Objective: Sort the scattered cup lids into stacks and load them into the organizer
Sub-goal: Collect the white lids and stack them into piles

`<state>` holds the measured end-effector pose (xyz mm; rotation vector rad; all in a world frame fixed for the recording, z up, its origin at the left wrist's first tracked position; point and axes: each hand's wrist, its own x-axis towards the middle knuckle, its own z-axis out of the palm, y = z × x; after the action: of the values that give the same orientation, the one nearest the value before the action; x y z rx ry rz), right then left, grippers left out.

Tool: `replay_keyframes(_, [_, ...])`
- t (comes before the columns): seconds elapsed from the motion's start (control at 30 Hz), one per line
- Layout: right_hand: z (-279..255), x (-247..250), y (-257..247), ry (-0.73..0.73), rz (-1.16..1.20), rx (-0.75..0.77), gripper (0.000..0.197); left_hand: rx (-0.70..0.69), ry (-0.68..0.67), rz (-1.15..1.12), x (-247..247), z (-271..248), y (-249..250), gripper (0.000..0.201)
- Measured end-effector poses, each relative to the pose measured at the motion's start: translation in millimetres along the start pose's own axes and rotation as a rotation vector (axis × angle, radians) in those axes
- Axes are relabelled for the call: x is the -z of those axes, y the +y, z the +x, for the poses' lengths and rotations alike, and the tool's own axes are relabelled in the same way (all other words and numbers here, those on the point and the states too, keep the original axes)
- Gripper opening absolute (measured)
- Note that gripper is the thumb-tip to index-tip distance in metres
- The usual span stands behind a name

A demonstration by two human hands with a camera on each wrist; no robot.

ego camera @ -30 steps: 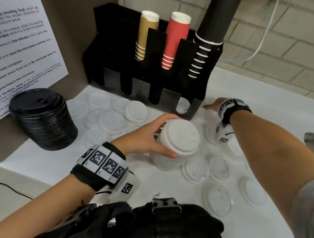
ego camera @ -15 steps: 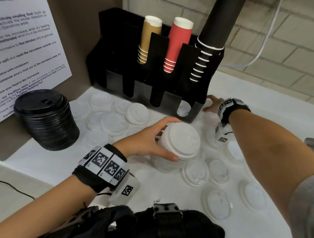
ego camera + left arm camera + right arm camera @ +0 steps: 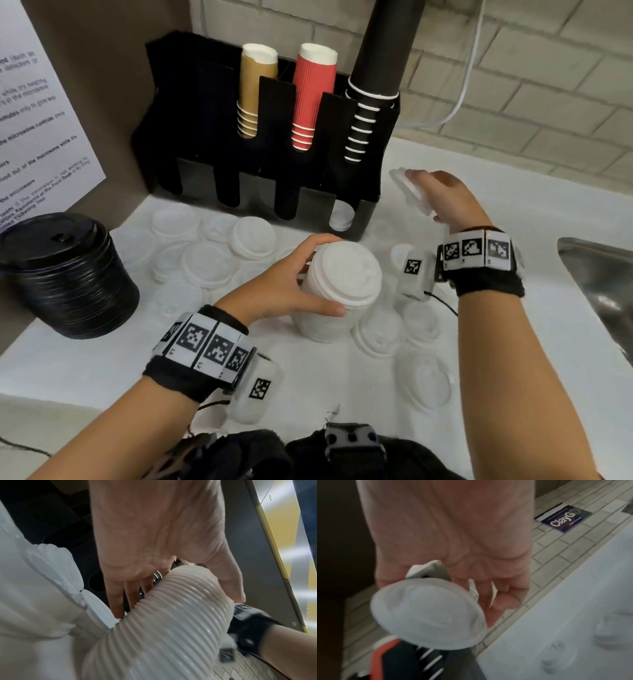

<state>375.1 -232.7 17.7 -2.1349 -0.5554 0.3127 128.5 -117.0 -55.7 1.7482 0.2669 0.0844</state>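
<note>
One white lid has been lifted off the counter by the right hand and is pinched there. A stack of white lids is gripped by the left hand.

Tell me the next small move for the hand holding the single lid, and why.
Probably carry the white lid in the right hand over and seat it on the white lid stack. The left hand grips that stack upright on the counter, its top is uncovered, and the held lid looks like the same type.
</note>
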Motion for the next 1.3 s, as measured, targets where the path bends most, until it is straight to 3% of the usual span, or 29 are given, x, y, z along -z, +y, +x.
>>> replay_keyframes(0.13, [-71,-10,6,-0.088,0.193,0.143,0.024,-0.007,0.017,0.034,1,0,0,0.091])
replay_keyframes(0.33, [-128,-34,11,-0.161,0.111,0.297,0.031,-0.034,0.053,0.05,6,-3,4,0.089])
replay_keyframes(0.87, [-143,-52,3,-0.123,-0.157,0.414,0.049,-0.045,0.102,0.057,2,-2,2,0.081])
replay_keyframes(1.3, [-152,-54,4,-0.146,-0.124,0.391,0.057,-0.076,0.075,0.037,0,-2,3,0.089])
